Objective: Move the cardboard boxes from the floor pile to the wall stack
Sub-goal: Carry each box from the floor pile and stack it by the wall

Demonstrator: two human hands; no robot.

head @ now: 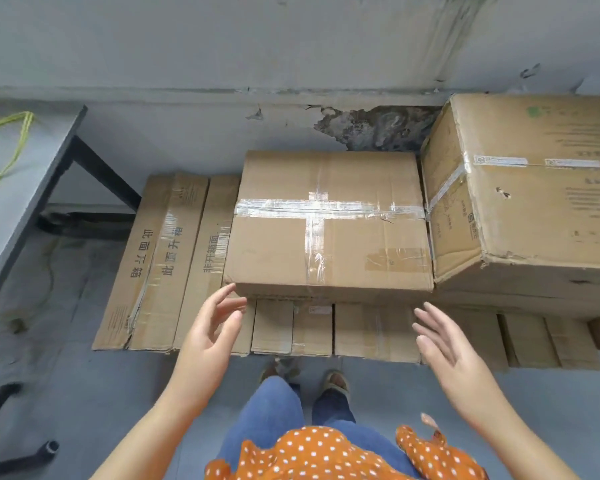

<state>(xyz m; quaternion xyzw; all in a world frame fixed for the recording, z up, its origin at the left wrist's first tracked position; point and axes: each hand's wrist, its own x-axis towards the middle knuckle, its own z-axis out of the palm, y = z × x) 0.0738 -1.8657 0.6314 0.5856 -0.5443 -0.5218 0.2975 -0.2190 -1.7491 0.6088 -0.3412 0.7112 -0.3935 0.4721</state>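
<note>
A taped cardboard box (329,223) sits on a row of flat cardboard boxes (174,261) lined up against the wall. To its right stands a larger cardboard box (534,202), slightly tilted, on another box. My left hand (212,327) hovers just below the taped box's front left corner, fingers straight and spread, holding nothing. My right hand (447,344) hovers below the front right corner, palm turned inward, fingers relaxed, apart from the box.
A grey table (18,188) with a yellow-green cable (4,147) on it stands at the left, its black legs near the flat boxes. The wall (291,64) runs behind the stack, its paint peeling. My feet stand on the grey floor (66,375).
</note>
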